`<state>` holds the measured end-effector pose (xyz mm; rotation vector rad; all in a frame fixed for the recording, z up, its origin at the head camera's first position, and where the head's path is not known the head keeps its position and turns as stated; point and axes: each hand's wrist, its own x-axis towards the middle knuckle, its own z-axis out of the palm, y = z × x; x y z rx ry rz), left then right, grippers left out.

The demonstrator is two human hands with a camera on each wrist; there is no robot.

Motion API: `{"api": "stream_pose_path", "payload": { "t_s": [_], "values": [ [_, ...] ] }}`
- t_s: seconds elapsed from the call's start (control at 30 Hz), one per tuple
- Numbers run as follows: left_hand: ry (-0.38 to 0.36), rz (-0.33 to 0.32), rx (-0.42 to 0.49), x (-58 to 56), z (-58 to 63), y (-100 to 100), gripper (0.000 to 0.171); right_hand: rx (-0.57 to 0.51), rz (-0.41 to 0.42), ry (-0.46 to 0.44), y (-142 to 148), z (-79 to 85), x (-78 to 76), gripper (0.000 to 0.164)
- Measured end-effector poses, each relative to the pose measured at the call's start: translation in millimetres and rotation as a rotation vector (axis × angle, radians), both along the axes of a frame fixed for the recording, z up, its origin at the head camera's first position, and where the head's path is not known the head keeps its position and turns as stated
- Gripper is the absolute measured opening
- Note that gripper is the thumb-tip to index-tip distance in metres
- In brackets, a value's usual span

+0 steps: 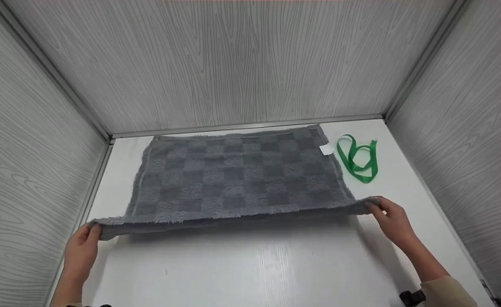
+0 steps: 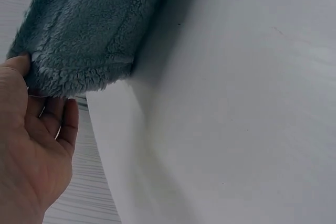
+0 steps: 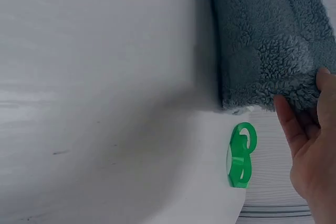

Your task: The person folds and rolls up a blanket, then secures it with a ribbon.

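A grey plush towel (image 1: 233,170) with a checkered pattern lies across the table, its near edge raised off the surface. At the near left corner my left hand (image 1: 81,251) pinches the fabric between thumb and fingers. My right hand (image 1: 393,221) pinches the near right corner in the same way. The left wrist view shows the thumb on top of the fluffy towel (image 2: 84,40) and fingers beneath. In the right wrist view, the right hand (image 3: 315,135) grips the towel's (image 3: 273,51) edge. A white tag (image 1: 326,149) sticks out from the towel's right side.
A loosely looped green ribbon (image 1: 374,164) lies on the white table (image 1: 216,268), right of the towel. Grey wood-grain panels (image 1: 242,64) stand behind and along both sides. A small black object (image 1: 411,297) shows beside the right sleeve.
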<state>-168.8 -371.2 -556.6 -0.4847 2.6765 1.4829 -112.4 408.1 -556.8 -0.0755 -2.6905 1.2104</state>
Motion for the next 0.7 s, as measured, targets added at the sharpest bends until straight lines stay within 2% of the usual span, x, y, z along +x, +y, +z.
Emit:
{"api": "stream_pose_path", "payload": {
  "t_s": [0.17,0.33,0.57,0.7],
  "values": [
    [0.061,0.089,0.033,0.9,5.7,3.7,0.054,-0.089,-0.016,0.000,-2.0,15.5,4.3,0.020],
    [0.156,0.138,0.067,3.5,11.7,4.9,0.044,-0.136,-0.015,0.016,-3.3,25.1,6.8,0.021],
    [0.257,0.142,0.040,14.0,21.8,6.1,0.041,-0.117,-0.021,0.035,-1.5,31.6,10.1,0.025],
    [0.292,0.136,0.047,17.3,31.6,4.9,0.036,-0.152,-0.039,0.051,0.8,39.3,12.5,0.027]
  ]
}}
